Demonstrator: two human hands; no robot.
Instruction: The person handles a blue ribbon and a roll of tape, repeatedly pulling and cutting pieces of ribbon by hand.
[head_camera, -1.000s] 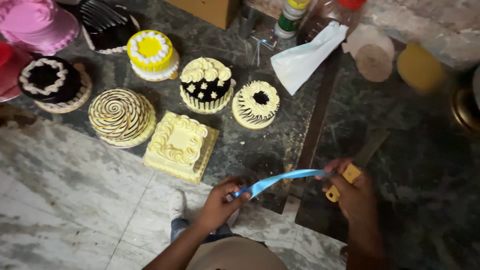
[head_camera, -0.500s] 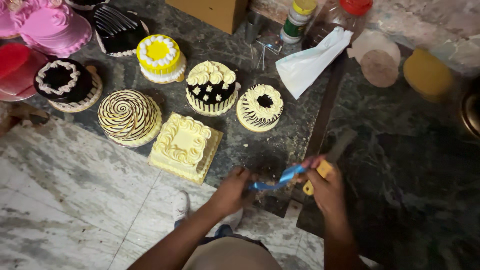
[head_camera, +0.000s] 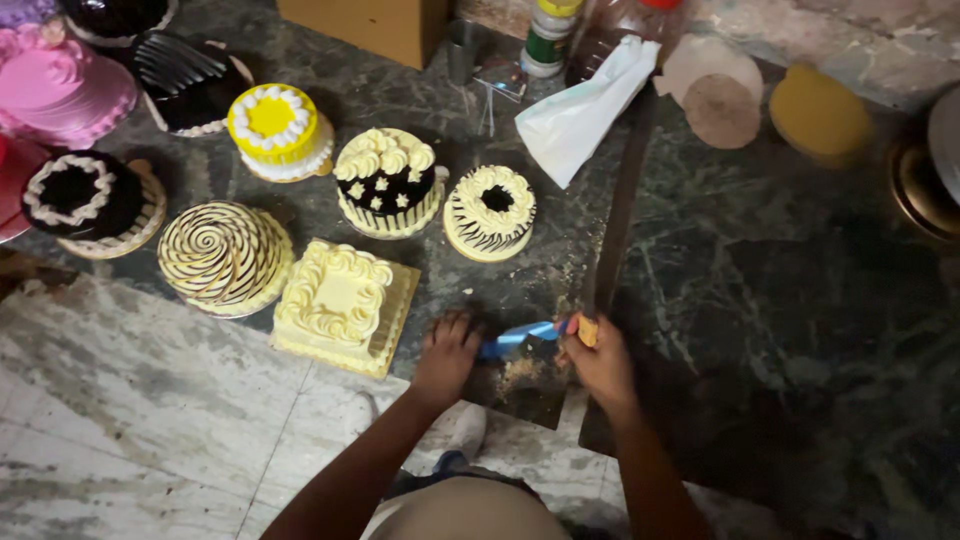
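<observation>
At the near edge of the dark green marble desk (head_camera: 800, 300), the left hand (head_camera: 447, 355) pinches one end of a thin, glossy blue strip (head_camera: 515, 338) and the right hand (head_camera: 598, 358) grips the other, with a small yellow block (head_camera: 587, 330). Just beyond sit a square cream-piped cake (head_camera: 338, 302), then round frosted cakes (head_camera: 489, 212)
</observation>
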